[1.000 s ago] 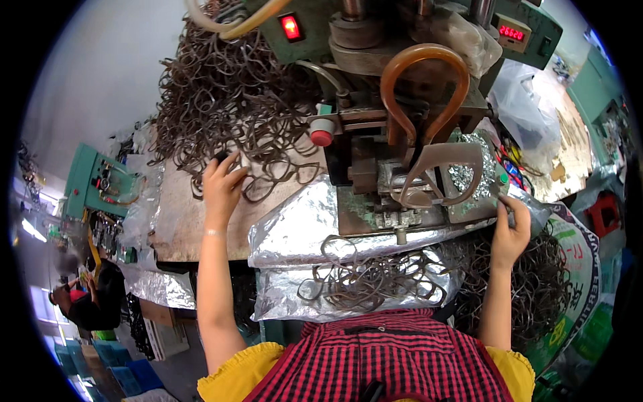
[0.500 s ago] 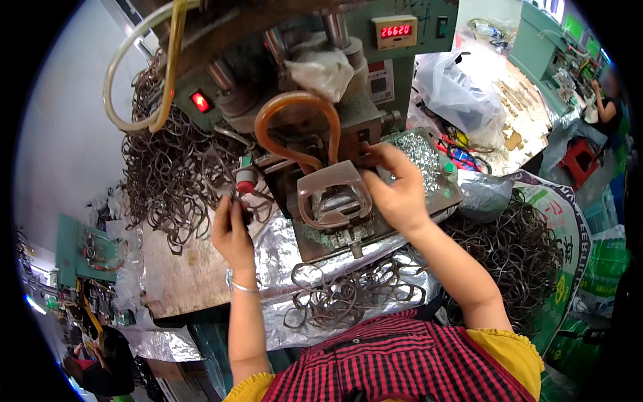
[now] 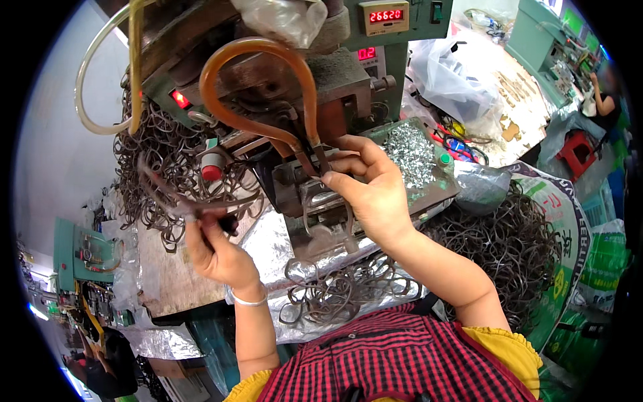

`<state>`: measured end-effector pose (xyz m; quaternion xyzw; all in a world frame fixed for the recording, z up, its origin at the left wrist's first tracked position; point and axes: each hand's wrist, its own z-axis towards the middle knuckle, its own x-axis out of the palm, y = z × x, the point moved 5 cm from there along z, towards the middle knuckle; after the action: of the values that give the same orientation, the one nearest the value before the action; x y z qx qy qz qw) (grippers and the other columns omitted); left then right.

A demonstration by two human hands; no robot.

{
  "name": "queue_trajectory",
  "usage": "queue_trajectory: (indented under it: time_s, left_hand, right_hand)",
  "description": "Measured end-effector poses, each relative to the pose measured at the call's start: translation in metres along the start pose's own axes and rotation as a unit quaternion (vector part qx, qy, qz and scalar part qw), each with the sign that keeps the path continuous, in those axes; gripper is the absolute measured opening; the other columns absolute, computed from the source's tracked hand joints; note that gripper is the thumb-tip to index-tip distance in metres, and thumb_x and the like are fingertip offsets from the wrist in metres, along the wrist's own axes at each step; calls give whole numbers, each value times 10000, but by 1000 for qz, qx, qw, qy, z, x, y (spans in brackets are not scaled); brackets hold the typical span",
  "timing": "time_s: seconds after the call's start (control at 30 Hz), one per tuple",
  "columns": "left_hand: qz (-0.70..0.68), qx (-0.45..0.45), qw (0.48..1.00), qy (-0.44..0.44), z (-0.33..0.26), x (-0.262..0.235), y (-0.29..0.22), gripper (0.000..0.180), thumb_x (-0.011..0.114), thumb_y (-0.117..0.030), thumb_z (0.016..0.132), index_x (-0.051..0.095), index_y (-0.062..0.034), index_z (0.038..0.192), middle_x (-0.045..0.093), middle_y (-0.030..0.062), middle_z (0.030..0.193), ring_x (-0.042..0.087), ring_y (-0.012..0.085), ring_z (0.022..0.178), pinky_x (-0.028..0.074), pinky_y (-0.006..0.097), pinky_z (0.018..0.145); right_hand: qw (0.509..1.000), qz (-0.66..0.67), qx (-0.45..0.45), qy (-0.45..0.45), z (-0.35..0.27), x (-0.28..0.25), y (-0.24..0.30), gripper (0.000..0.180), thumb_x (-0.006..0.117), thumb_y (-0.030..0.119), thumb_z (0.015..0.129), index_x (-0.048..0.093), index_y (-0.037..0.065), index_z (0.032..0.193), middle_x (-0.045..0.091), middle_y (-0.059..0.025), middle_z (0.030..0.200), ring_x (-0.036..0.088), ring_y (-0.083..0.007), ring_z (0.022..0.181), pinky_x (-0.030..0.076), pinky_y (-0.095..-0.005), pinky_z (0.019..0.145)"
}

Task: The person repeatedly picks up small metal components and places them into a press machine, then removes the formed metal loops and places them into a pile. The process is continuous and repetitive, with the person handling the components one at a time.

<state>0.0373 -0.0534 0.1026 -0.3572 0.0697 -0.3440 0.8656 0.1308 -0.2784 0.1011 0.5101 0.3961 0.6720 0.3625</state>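
Note:
My left hand [image 3: 218, 254] is raised beside the press, its thumb and fingers closed on a dark brown open ring [image 3: 157, 181] that is smeared by motion. My right hand [image 3: 375, 191] reaches in at the press tooling [image 3: 288, 201], with thumb and fingers pinched near the lower end of a bent orange-brown tube [image 3: 258, 47]. What sits between those fingertips cannot be made out. Just below them, another ring [image 3: 349, 218] shows blurred at the front of the tooling. A red push button [image 3: 211, 173] stands between my left hand and the press.
Piles of dark rings lie behind my left hand [image 3: 137, 151], on foil at the table's front [image 3: 328, 291], and in a printed sack [image 3: 559, 221] at right. Silvery chips [image 3: 412, 157] cover the press bed. A plastic bag [image 3: 449, 80] and another person [image 3: 606, 100] are further right.
My left hand has lifted a ring leftward from beside the button. The ring that stood upright before the tooling is lower and blurred. My right fingers have moved left, to the tube's end.

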Motion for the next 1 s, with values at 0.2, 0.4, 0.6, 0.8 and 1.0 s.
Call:
queue_trajectory:
  time_s: [0.2,0.4,0.6,0.8,1.0]
  left_hand:
    - [75,189,954,221,-20,31,-43,389,591,130,774,686,-26,1116,682,154,955,661,250,784,560,342,724]
    - [57,335,895,287,-32,79,-51,367,678,76,639,720,-58,978,667,103,942,631,242,700,506,317,564]
    - [43,345,886,306,-37,76,-43,280,603,101,810,657,-50,1039,712,151,954,643,252,701,492,303,572]
    - [51,308,894,320,-36,76,-42,308,619,103,801,672,-56,1059,712,149,984,656,285,762,501,341,635]
    - [231,239,919,212,-53,-1,-50,384,620,73,851,625,19,1231,642,182,1154,625,297,1046,503,400,868]
  right_hand:
    - [996,-76,-36,27,-27,-4,22,435,592,11,871,516,-34,1298,666,-154,1120,605,-184,1118,443,-321,1012]
    - [702,-698,-114,-86,17,-115,-19,316,727,165,776,703,73,1078,605,-169,1254,502,-360,1254,429,-466,1018]
    - [734,-645,-174,-124,9,-141,-34,183,749,165,758,710,115,930,601,-147,1258,479,-358,1284,445,-498,966]
    - [638,-719,-272,-33,25,-104,-25,281,741,210,766,659,77,1000,582,-135,1280,479,-326,1288,497,-444,842]
    - [690,-669,-260,-93,20,-127,-24,160,744,137,749,676,64,873,668,-106,1120,602,-304,1120,507,-428,819]
